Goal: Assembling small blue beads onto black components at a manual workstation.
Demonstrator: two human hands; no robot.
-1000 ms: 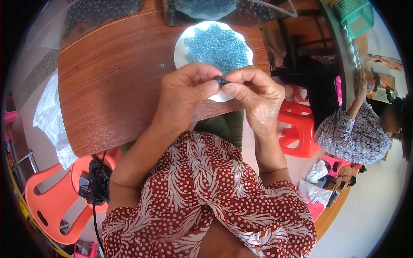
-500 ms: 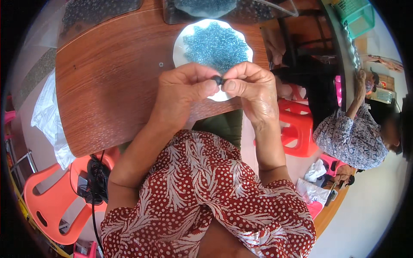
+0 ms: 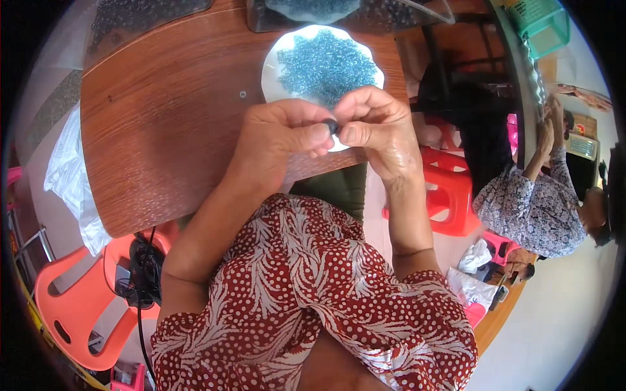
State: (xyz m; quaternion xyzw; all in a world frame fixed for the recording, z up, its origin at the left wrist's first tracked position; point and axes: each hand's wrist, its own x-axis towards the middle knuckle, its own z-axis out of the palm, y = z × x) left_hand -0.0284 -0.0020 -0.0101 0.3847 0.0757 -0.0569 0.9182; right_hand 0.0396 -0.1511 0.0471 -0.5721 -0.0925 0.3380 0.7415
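Black piece is apparently undergoing manual working near the plate; left hand is pinching it, right hand is holding digits parted, probably requiring precise regrip next.

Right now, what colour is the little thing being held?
The little thing is black, in the head view.

We see glassy blue pieces on a smooth plate, a sheeny wood-grain surface beneath it, crinkled plastic sheeting left, smooth plastic stool right.
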